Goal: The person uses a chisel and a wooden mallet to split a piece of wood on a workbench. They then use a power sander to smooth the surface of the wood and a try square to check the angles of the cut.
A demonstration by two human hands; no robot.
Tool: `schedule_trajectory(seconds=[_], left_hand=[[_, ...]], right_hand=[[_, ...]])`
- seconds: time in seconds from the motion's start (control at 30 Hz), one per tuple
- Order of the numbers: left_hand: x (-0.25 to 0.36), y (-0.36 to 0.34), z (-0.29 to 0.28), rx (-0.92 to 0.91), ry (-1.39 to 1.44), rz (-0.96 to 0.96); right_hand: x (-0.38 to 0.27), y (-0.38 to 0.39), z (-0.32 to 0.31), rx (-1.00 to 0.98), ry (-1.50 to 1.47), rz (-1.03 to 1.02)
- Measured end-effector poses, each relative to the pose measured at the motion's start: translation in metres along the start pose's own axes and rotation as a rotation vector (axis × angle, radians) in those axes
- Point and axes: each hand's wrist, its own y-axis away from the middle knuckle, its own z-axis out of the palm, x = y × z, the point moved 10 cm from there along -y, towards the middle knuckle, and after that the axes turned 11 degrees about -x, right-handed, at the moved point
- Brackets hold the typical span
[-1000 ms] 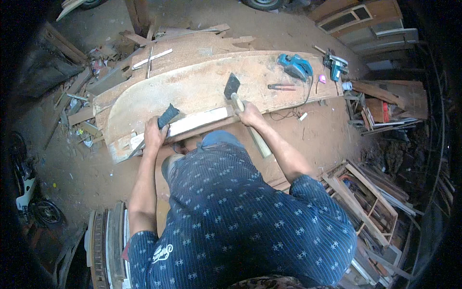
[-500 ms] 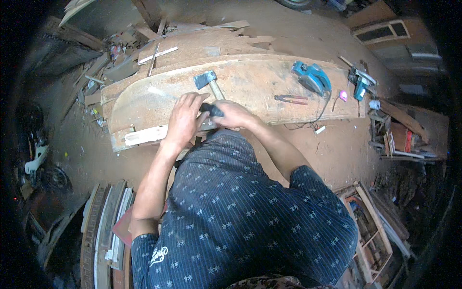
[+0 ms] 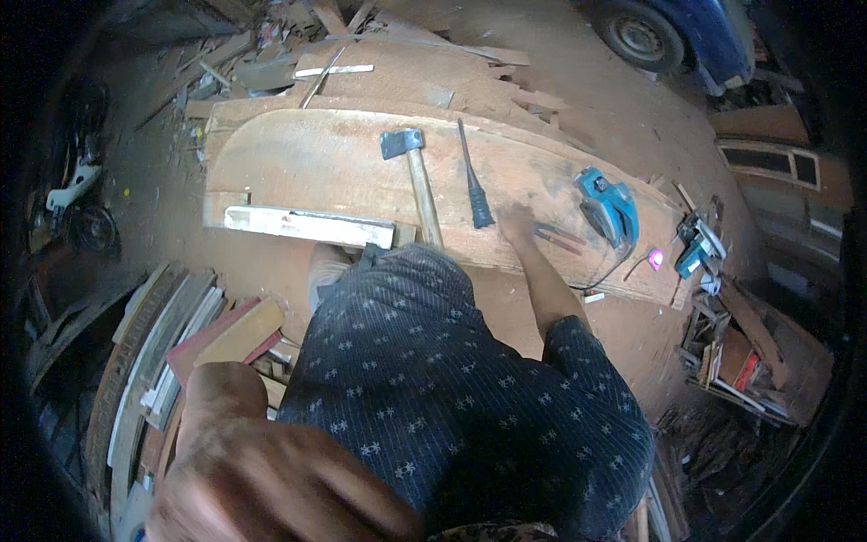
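Close to the view at the lower left looms my left hand, its back and knuckles showing. Blur and the frame's lower edge hide its fingertips. My right hand is over the wooden board, beside the pincers with reddish handles. Its fingers are blurred, and whether they touch the pincers cannot be made out. Left of this hand lies a thin dark rod-like tool with a black wrapped handle. Further left is a hatchet, its grey head pointing away and its wooden handle toward me.
A white-painted wood strip lies along the board's near edge. To the right are a blue electric planer, a pink tape measure and a teal circular saw. Stacked planks stand at my left; a car wheel shows far right.
The black-handled tool, before between both hands, now lies on the board. My left hand has come up close to the view; my right hand has moved right. The view has shifted.
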Motion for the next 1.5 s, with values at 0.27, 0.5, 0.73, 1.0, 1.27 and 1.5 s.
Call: schedule_trajectory(seconds=[0.27,0.5,0.73,1.0,1.27,1.5], left_hand=[[-0.002,0.002,-0.022,-0.382,-0.010,0.189],[0.013,0.069,-0.062,0.071,-0.195,0.264],[-0.069,0.229,-0.190,1.216,-0.143,0.328],[-0.200,0.360,-0.379,1.481,-1.440,-0.772],[-0.245,0.305,-0.333,0.615,-1.022,-1.084],[-0.237,0.373,-0.360,1.397,-1.811,-0.554]], right_hand=[[0.045,0.009,-0.029,-0.169,0.003,-0.132],[0.095,0.015,-0.014,-0.173,0.321,-0.108],[0.072,0.012,-0.018,-0.308,0.398,-0.332],[-0.010,0.052,-0.067,0.065,-0.227,-0.717],[-0.156,0.119,-0.105,-0.603,-0.769,-0.293],[-0.303,0.216,-0.132,-0.757,-0.382,-0.488]])
